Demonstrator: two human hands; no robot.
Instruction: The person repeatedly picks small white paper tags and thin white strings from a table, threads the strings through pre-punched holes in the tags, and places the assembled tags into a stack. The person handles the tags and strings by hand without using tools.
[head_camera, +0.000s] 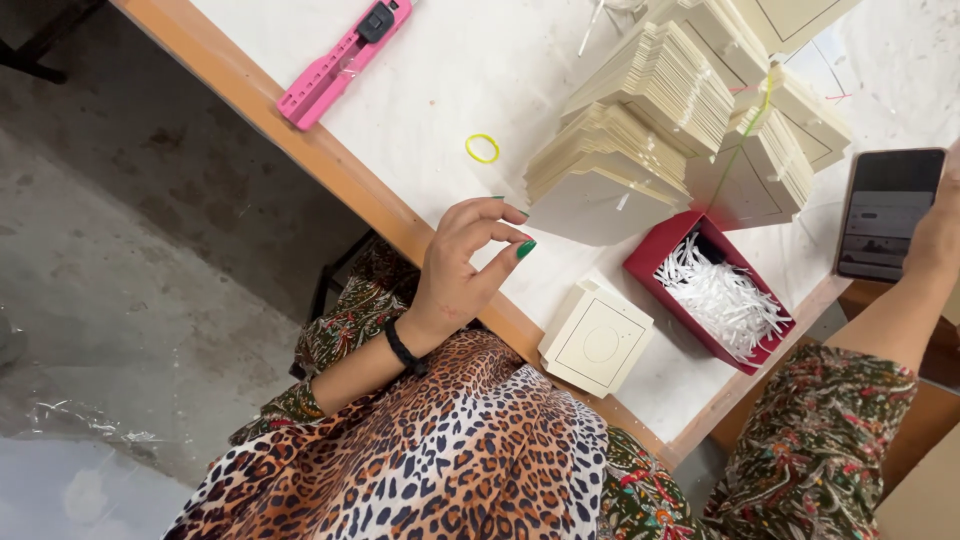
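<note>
My left hand (462, 262) hovers over the table's wooden edge (330, 165), fingers loosely curled and apart, thumb and forefinger close together, holding nothing that I can see. It is just left of a leaning stack of cream cardboard pieces (610, 165). My right hand (938, 232) grips a dark smartphone (885, 212) at the far right. A red box (660, 252) filled with white shredded paper (722, 292) lies between the hands, with a small cream box (597, 338) beside it near the table edge.
A pink tape dispenser (342, 62) lies at the upper left of the white tabletop. A yellow rubber band (482, 148) rests near the stacks. More banded cardboard stacks (770, 160) stand at the back. Concrete floor (130, 230) lies to the left.
</note>
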